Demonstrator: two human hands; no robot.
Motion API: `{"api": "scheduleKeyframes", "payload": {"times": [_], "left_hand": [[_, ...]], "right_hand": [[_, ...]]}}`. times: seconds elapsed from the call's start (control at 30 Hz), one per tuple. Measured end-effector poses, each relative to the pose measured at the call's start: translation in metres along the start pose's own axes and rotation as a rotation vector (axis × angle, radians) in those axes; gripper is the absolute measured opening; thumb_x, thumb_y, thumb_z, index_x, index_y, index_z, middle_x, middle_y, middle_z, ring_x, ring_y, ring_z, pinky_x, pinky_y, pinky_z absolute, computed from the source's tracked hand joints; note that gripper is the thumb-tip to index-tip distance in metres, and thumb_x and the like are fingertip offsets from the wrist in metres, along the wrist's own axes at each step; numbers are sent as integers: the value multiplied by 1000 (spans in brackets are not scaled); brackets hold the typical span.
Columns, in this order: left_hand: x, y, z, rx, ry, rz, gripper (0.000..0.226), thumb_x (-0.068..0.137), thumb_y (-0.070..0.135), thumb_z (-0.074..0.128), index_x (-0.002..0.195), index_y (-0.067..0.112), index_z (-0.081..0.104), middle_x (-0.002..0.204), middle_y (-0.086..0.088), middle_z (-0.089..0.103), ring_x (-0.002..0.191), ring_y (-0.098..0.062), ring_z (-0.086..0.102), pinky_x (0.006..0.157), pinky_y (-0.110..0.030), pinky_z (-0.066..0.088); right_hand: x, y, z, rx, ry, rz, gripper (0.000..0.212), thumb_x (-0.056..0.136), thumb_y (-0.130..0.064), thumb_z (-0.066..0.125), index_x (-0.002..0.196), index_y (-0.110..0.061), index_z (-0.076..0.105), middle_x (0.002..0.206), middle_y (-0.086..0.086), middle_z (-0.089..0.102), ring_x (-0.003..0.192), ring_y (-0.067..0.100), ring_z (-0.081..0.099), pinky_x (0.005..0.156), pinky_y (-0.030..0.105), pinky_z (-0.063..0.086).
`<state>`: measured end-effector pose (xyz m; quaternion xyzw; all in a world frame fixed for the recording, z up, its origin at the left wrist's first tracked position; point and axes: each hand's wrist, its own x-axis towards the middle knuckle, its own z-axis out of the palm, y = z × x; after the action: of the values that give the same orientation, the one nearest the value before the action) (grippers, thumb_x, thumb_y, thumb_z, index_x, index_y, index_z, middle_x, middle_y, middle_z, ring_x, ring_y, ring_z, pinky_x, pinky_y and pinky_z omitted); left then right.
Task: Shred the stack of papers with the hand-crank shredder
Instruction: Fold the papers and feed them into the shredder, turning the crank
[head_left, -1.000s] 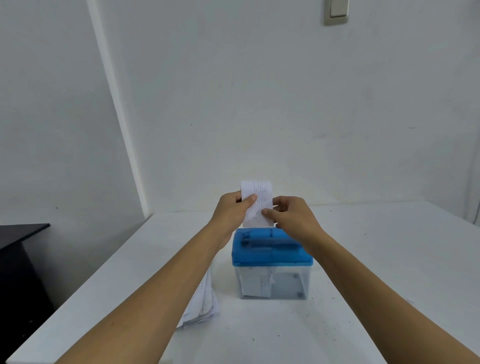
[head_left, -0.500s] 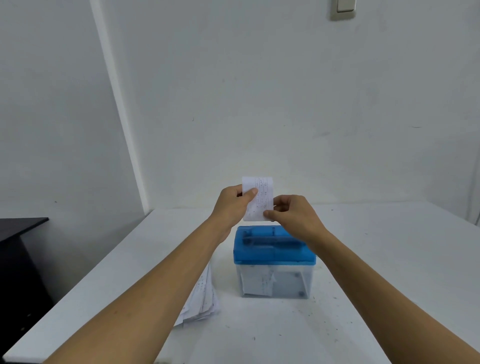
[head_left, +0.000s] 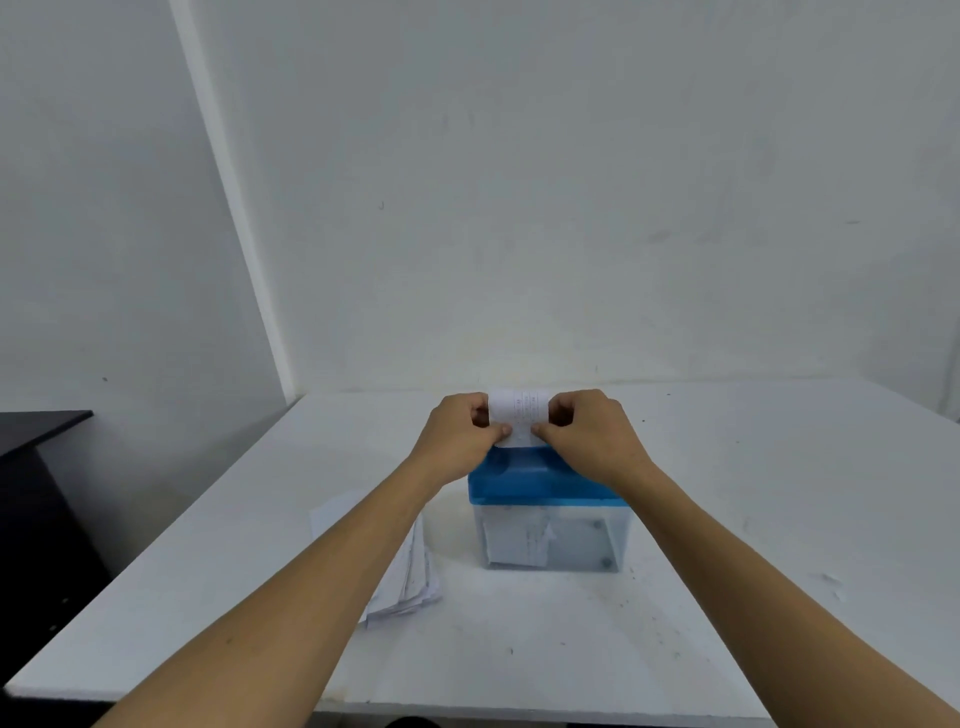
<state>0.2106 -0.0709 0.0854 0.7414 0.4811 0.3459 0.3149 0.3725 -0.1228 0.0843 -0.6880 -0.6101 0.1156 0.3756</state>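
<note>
The shredder (head_left: 545, 486) stands on the table (head_left: 779, 467), a slip (head_left: 519, 415) over its top; paper stack (head_left: 413, 577) just left.

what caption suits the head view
Left hand and right hand pinch a slip over the shredder, stack beside it.

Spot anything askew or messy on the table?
Mostly fine. The stack left of the shredder is splayed, edges not squared. Dark specks dot the table in front. A large uncut-looking piece sits in the clear bin.
</note>
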Motion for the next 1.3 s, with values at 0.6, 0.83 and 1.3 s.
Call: {"api": "scheduleKeyframes", "payload": {"times": [0.6, 0.83, 1.3], "left_hand": [[-3, -2, -2, 160, -57, 0, 20, 93, 13, 65, 112, 14, 71, 111, -4, 69, 105, -21, 62, 82, -29, 51], [-1, -5, -8, 101, -123, -48, 9, 91, 22, 70, 99, 20, 70, 103, 2, 69, 98, -17, 64, 82, -28, 54], [-6, -17, 14, -129, -19, 8, 16, 99, 20, 63, 113, 24, 67, 109, 12, 66, 98, -6, 62, 88, -23, 51]], "right_hand": [[-3, 10, 4, -16, 90, -54, 10, 91, -24, 67, 98, -18, 73, 91, -8, 66, 70, 5, 60, 60, 9, 44], [-3, 10, 6, -65, 70, -60, 8, 87, -24, 65, 82, -20, 71, 77, -5, 69, 71, 13, 64, 69, 30, 58], [-21, 50, -24, -94, 194, -30, 34, 102, -42, 44, 125, -21, 58, 120, -4, 60, 104, 10, 55, 94, 29, 47]]}}
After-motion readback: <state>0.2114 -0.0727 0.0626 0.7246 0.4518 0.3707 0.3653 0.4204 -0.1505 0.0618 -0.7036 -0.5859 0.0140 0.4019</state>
